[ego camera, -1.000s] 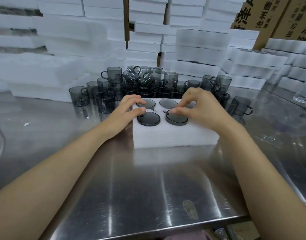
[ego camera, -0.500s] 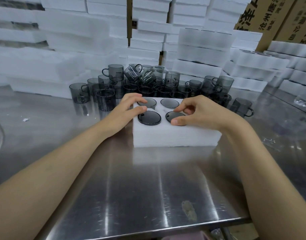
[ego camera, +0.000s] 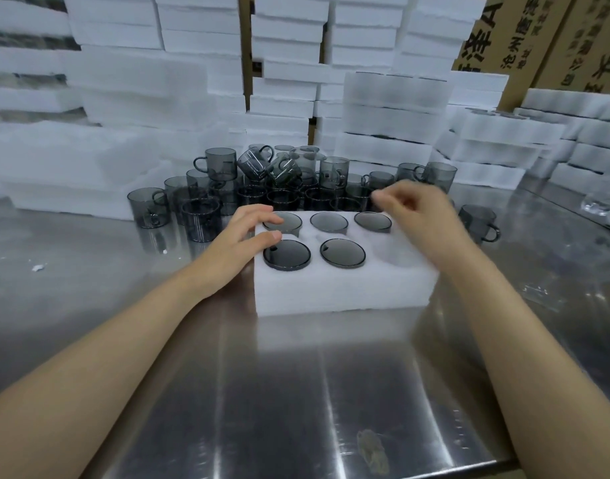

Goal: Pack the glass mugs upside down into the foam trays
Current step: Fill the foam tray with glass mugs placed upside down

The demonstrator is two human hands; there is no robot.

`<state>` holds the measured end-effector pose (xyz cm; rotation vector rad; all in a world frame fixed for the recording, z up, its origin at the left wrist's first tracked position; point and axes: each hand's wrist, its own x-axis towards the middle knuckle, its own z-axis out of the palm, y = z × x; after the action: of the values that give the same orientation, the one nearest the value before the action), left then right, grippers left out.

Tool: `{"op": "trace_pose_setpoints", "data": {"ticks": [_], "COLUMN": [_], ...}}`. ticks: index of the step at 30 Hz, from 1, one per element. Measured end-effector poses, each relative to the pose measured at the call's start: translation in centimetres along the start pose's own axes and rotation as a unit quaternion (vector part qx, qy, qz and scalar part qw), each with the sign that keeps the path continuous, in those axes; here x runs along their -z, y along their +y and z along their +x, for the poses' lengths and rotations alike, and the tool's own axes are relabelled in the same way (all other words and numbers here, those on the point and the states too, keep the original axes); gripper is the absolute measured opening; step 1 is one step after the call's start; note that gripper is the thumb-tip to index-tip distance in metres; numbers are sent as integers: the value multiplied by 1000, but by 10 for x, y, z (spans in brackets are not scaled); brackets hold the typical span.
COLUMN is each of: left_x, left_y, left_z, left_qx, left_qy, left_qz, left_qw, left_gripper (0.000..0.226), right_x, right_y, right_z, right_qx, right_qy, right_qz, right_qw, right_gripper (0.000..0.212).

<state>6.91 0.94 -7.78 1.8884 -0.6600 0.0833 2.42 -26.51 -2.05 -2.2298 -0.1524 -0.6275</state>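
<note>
Right hand (ego camera: 417, 216) has lifted off the inverted front-middle mug (ego camera: 342, 253) toward the foam tray's (ego camera: 341, 292) far right corner; blurred, loosely curled, apparently empty. Left hand (ego camera: 248, 233) stays, fingers relaxed, on the tray's left edge.

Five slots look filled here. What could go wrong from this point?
1. The right hand hovers, blurred, by the mug pile, where tilted mugs lie atop others; a hasty grab might topple them.
2. A lone mug stands close beside the right forearm; an arm sweep might knock it.
3. The left hand rests only on the foam tray's left edge, far from the empty slot; pressing a mug in there might shift the tray.
</note>
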Motion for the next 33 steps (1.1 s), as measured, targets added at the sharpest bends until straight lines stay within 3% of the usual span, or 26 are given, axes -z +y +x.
{"op": "trace_pose_setpoints", "data": {"ticks": [1,3,7,11,15,22,26,30,33], "left_x": [0,0,2,2,2,2,3,3,2], "left_y": [0,1,-1,0,2,0,2,5,5], "left_z": [0,1,2,1,0,2,2,0,0], "left_qx": [1,2,5,4,2,-4,-5,0,3], "left_qy": [4,16,22,25,32,35,34,31,34], "left_qz": [0,-1,-7,-18,-12,-10,-5,-1,0], "left_qw": [1000,1000,1000,1000,999,999,999,1000,999], "left_gripper": [22,23,24,23,36,37,37,34,23], "right_x": [5,10,8,5,2,4,12,12,4], "right_y": [8,26,50,45,44,45,19,-7,-14], "right_z": [5,15,30,51,68,63,54,34,11], "right_qx": [9,13,-9,-16,-55,-62,-25,-3,25], "right_qy": [68,120,95,75,16,31,113,220,234], "right_qz": [-43,-128,-242,-258,-299,-240,-134,-1,77], "right_qw": [997,984,966,963,953,968,984,976,969], "right_gripper": [17,23,40,43,44,51,59,38,46]}}
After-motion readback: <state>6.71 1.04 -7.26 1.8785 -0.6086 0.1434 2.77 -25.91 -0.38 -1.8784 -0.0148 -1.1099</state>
